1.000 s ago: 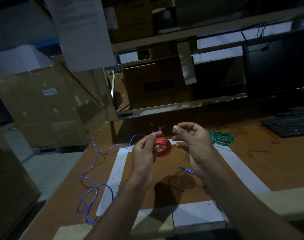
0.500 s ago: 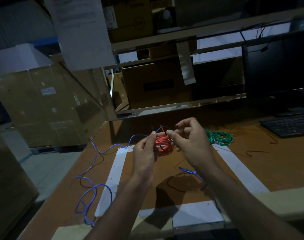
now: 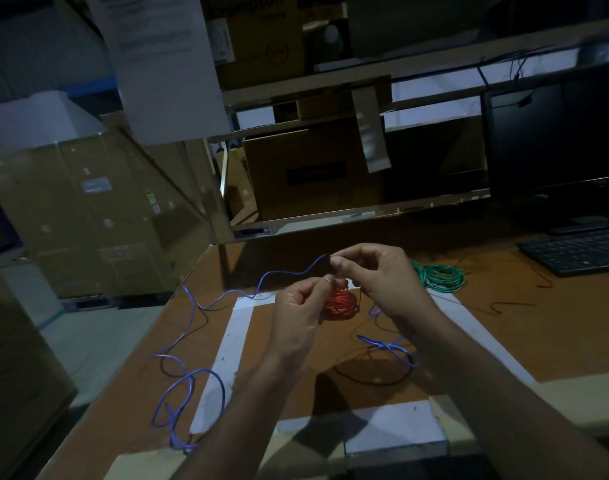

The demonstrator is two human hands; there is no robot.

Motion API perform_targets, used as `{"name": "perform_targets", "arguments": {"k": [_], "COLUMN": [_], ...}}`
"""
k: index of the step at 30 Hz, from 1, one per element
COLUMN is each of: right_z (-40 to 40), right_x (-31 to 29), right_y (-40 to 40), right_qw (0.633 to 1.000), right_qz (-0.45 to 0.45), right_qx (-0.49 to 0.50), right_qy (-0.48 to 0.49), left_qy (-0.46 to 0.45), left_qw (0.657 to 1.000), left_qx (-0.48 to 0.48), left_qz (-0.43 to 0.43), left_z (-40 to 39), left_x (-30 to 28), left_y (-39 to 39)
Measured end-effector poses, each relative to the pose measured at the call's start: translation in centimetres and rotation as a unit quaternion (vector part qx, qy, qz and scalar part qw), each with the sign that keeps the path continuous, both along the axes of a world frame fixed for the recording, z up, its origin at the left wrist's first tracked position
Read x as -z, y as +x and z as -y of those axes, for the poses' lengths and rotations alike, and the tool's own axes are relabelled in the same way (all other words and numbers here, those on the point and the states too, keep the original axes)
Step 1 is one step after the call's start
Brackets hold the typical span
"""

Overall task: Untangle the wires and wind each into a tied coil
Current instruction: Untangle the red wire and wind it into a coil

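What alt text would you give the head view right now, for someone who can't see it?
Two hands raised over a brown table: the left hand holds a red wire coil while the right hand pinches a loose blue wire that trails left across the table. A green wire coil lies beyond the right hand, near a keyboard.

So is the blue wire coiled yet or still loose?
Loose. The blue wire sprawls in open loops across the table, one end pinched in the right hand; the green coil is wound.
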State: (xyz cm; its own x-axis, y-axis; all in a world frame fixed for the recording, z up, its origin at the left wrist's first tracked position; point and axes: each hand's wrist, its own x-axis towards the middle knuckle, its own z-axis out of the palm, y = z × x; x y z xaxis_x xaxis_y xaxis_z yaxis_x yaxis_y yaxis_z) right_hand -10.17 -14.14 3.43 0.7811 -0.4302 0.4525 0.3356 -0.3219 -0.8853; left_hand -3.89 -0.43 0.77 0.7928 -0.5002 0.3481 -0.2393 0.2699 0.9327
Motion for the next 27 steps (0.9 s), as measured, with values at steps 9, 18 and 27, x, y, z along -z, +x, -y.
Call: {"name": "perform_targets", "arguments": {"k": [9,18,27], "right_z": [0.1,0.1,-0.2], "right_x": [0.3,0.4,0.4], "right_y": [-0.1,-0.8,-1.0], "right_qw": [0.999,1.000,0.999], "right_qz": [-0.014,-0.020,-0.016], "right_qx": [-0.004,-0.023,-0.017], "right_qy": [0.041,0.006,0.029], "left_qy": [0.013,0.014,-0.003], "left_qw": [1.000,0.999,0.998], "left_qx": [0.003,0.003,0.019], "left_qz": [0.014,-0.036,-0.054], "left_z": [0.0,-0.2,0.0], "left_x": [0.2,-0.4,-0.5], "left_y": [-0.1,-0.2,-0.6]}}
